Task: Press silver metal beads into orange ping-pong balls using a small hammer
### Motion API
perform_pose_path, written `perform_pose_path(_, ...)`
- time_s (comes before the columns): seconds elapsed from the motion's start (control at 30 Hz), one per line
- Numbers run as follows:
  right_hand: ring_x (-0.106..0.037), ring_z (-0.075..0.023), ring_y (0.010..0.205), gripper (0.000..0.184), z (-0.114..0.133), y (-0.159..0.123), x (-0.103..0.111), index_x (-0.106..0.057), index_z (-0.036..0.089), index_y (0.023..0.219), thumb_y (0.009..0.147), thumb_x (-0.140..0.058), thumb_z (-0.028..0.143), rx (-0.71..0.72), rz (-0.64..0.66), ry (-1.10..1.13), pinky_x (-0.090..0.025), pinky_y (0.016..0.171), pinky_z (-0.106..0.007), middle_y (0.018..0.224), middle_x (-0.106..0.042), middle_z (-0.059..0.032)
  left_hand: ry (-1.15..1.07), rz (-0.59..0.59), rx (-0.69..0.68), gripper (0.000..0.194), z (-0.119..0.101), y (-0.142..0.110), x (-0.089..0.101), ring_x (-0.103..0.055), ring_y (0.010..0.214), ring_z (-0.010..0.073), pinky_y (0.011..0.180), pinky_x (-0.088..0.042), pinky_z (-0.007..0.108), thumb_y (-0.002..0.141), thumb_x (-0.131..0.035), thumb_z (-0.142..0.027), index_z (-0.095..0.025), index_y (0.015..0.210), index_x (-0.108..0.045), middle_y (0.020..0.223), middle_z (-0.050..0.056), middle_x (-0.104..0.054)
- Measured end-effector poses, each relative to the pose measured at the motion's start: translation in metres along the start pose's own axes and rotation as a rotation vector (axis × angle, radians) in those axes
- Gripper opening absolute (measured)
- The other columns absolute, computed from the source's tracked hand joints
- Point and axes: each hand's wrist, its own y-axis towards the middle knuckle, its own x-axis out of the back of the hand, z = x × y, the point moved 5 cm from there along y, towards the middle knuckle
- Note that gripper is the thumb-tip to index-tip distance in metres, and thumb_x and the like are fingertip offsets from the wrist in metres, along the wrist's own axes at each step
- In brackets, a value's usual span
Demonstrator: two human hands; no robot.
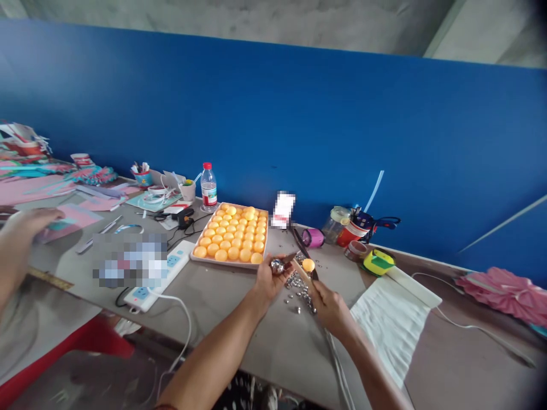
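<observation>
Currently my left hand [272, 277] cups a silver ball [277, 265], right hand [331, 303] grips a tan stick [302, 272]; bare table [290, 341] toward six o'clock.

A moderate, soft light fills the room, rather like daylight, though I can't tell its source. The blue wall [273, 125] is paler toward its left end and duller toward the right, where the corners of the view sink into black. Shadows on the table [217, 304] are faint and soft-edged; underneath, it turns murky. The orange balls [233, 239] look almost lit from within (the warmest colour in here), while the silver ball [277, 265] and beads [304, 289] throw small, hard glints. Fine detail is soft throughout. Another person's arm [15, 250] at the left edge is smeared, and the pink ruffle [504, 293] opposite looks stretched and mushy. Coarse pixel squares [132, 262] blot out part of the table, and more sit by the wall
</observation>
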Motion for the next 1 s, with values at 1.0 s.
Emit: perform_pose_path(1.0,-0.042,-0.0118,0.047,0.034,-0.008,0.038,-0.030,-0.055,0.019,0.097,0.085,-0.041,0.049,0.026,0.089,0.410,-0.035,0.045,-0.023,0.057,-0.046,0.0032,0.179,0.138,-0.047,0.042,-0.004,-0.005,-0.013,-0.040,0.044,0.0060,0.043,-0.033,0.017,0.081,-0.049,-0.056,-0.016,0.067,-0.045,0.059,-0.001,-0.051)
